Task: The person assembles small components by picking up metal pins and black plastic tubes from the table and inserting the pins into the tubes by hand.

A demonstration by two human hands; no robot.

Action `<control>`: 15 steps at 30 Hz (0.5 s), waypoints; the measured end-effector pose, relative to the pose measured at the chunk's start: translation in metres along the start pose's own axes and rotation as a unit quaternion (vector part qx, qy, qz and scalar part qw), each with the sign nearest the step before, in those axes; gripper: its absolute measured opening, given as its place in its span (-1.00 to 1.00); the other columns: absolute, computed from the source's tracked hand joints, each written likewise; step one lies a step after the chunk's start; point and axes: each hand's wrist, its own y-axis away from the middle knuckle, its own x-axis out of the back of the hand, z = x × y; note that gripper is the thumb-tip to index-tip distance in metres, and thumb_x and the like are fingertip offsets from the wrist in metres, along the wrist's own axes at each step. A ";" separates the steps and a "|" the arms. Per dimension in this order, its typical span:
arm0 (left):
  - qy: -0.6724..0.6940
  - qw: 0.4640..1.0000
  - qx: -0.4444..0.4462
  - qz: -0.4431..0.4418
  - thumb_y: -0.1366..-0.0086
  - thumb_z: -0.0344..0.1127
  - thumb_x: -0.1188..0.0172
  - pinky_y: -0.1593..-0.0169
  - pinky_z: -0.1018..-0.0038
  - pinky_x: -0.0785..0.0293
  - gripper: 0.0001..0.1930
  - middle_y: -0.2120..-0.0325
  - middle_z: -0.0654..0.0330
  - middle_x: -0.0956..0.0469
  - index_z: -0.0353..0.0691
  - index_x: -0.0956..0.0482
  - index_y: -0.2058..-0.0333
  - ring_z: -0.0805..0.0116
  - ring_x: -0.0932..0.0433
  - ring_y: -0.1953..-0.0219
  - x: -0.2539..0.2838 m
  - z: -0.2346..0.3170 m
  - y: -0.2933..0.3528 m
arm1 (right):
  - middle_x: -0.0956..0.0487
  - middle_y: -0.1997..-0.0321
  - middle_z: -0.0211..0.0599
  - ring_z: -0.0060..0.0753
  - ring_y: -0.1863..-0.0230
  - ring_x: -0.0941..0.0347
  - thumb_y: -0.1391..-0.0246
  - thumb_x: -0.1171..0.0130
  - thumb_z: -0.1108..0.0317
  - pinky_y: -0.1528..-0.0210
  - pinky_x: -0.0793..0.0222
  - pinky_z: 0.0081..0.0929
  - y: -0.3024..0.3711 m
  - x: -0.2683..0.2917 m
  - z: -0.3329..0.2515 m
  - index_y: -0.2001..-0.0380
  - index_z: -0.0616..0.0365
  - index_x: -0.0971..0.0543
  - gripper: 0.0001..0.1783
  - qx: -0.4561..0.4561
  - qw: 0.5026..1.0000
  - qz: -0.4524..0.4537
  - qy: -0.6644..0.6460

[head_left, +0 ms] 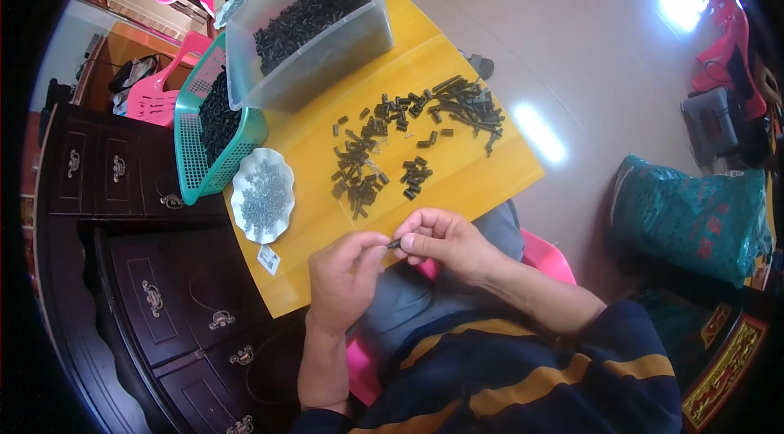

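Close together over the table's near edge, my two hands meet at a small black cylindrical piece [394, 244]. My right hand [447, 248] pinches it between thumb and fingers. At its left end, the thumb and forefinger of my left hand [347, 275] are pressed together; whether a smaller part sits between them is hidden. Just beyond lies a small cluster of short black cylinders [416, 177]. Thin black stick-like pieces [469, 103] are heaped farther right, and more black pieces [355, 181] are scattered to the left. A white wavy-edged dish [238, 199] holds small silvery metal parts.
A translucent bin [327, 58] of black pieces stands on the yellow table [482, 181] at the back left. Beside it is a green mesh basket [190, 158], also filled with black pieces. Dark wooden drawers [147, 246] border the left; a green sack [686, 209] rests at right.
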 end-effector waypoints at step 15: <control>0.084 0.990 0.107 -0.035 -0.34 -0.53 -0.15 0.44 0.67 -0.50 -0.89 0.50 0.25 -0.62 -0.40 -0.62 0.21 0.60 -0.55 0.54 -0.001 0.008 -0.013 | -0.67 0.25 -0.27 -0.59 0.29 -0.56 -0.25 -0.21 0.49 0.17 -0.50 -0.65 0.000 -0.001 0.008 0.18 0.20 -0.55 -0.90 0.038 0.999 0.023 -0.019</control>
